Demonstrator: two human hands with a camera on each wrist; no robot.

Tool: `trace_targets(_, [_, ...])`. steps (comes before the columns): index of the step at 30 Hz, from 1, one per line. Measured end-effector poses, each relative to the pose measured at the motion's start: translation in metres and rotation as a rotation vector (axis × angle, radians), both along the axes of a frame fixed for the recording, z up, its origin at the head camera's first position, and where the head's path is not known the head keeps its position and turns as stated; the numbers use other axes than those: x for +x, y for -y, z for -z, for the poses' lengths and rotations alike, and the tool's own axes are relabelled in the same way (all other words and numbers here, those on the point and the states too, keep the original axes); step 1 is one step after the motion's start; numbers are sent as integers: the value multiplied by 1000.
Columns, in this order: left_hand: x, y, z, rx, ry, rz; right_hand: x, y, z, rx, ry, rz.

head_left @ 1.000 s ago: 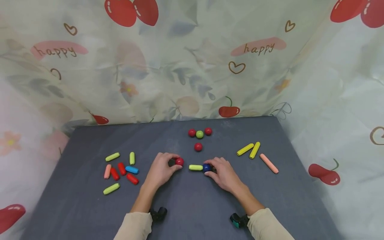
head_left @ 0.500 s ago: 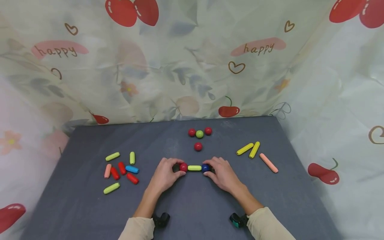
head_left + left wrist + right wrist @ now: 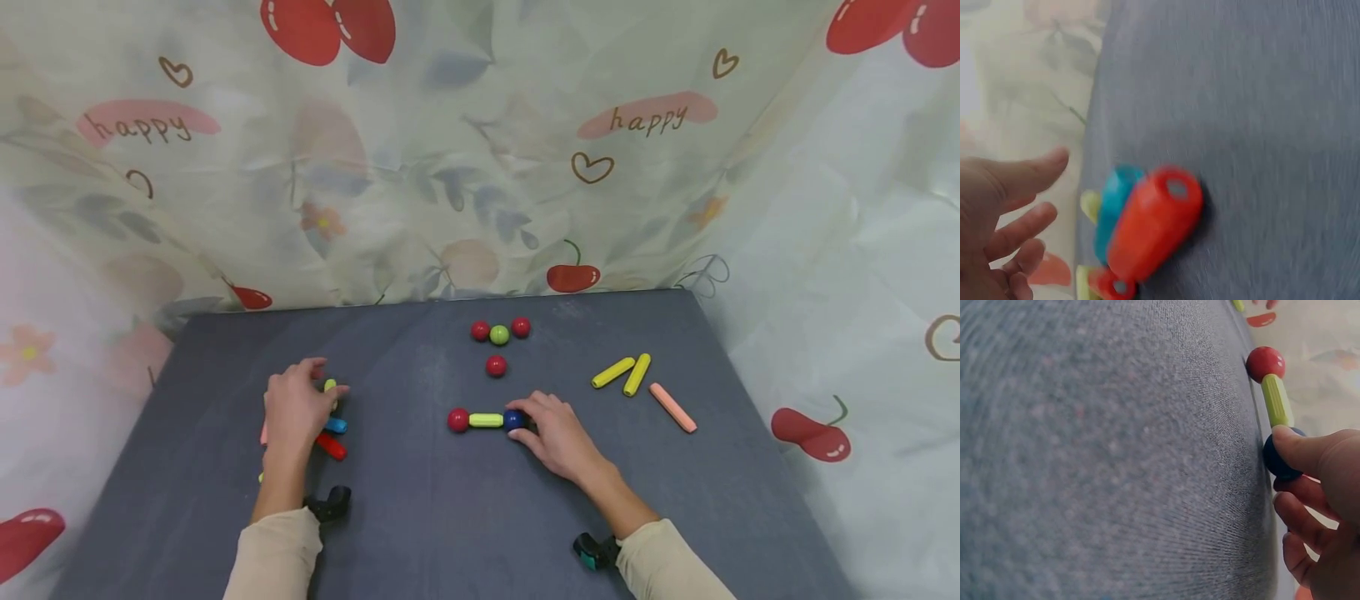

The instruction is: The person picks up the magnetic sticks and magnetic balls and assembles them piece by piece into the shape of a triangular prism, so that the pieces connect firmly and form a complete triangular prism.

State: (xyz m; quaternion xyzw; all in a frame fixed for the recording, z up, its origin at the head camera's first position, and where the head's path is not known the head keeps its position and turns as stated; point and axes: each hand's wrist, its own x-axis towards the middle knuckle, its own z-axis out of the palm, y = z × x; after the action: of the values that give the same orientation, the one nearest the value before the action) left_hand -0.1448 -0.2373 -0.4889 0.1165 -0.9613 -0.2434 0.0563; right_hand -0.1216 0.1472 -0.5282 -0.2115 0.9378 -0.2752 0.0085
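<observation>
My right hand (image 3: 558, 433) pinches a dark blue ball (image 3: 513, 419) between thumb and fingers. From that ball a yellow-green rod (image 3: 486, 421) runs in line to a red ball (image 3: 458, 420), as the right wrist view also shows. Over the pile at the left is my left hand (image 3: 294, 408), thumb and fingers apart and holding nothing. Closest to its fingertips stands a yellow-green rod (image 3: 331, 385). Below the hand a blue rod (image 3: 337, 425) and a red rod (image 3: 332, 446) show; other rods are partly hidden. The left wrist view has the red rod (image 3: 1157, 222) large and blurred.
Several balls lie at the back: a green ball (image 3: 499, 336) among red balls (image 3: 496, 366). To the right are two yellow rods (image 3: 636, 375) and a long pink rod (image 3: 672, 408). A patterned curtain (image 3: 420, 208) borders the dark table (image 3: 465, 533).
My left hand brought the red ball against the yellow-green rod's end, let it go, then moved left to the rod pile. My right hand has kept its pinch on the blue ball.
</observation>
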Motion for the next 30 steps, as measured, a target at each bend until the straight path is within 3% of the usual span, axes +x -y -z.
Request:
trace_targets(4, [-2,8,5,8,52,-43,1,0,1,-5,4,6])
trace_targets(12, [-7,9,12,8,151,-46,1,0,4,-7,12,12])
trace_targets(16, [-9,3,8,148,107,8,1,-1,4,-11,12,11])
trace_targets(19, [-10,-14,2,316,44,69,1,-2,3,-13,8,13])
trace_targets(23, [-9,-51,-1,474,-24,133,1,-2,3,-13,1,16])
trace_targets(30, [-10,-115,17,632,6,176,1,1,2,-17,8,19])
